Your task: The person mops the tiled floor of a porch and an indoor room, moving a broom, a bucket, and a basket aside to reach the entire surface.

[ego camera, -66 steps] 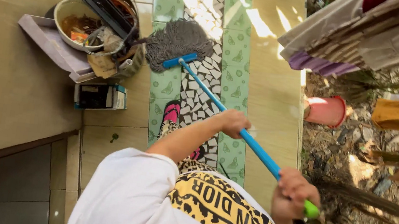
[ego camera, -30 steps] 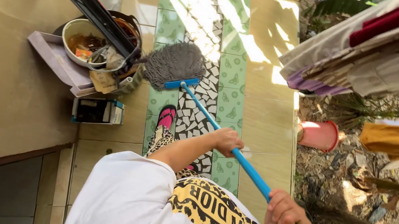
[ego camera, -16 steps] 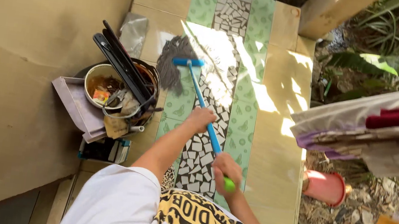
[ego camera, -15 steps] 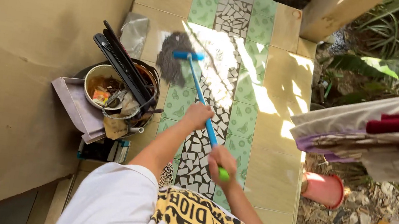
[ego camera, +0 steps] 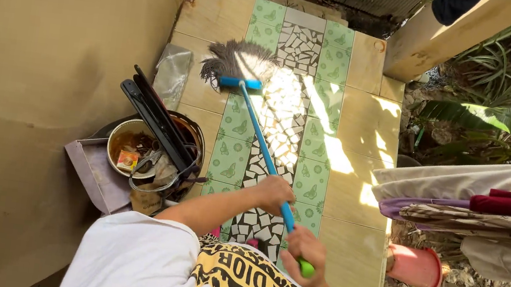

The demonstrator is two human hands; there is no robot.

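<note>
1. The left hand (ego camera: 275,193) is wrapping around the blue mop handle (ego camera: 262,143) at about the lower middle of the frame, fingers closed on the shaft.
2. The right hand (ego camera: 305,249) is clamping the same handle lower down, just above its green end cap (ego camera: 306,270); the two hands are sitting near each other along the shaft.
3. The handle's long axis is running from the lower centre up and slightly left, so the grey string mop head (ego camera: 238,62) is lying far from both grips, in the upper centre of the frame.
4. The left hand is the nearer one to the mop head; the right is holding the tail end.
5. The mop head is resting on the tiled floor (ego camera: 364,118), seemingly spreading across a tan tile and the green butterfly strip, though glare is washing out its right edge.
6. A bucket of clutter (ego camera: 148,156) is standing at the left, well apart from the mop head.
</note>
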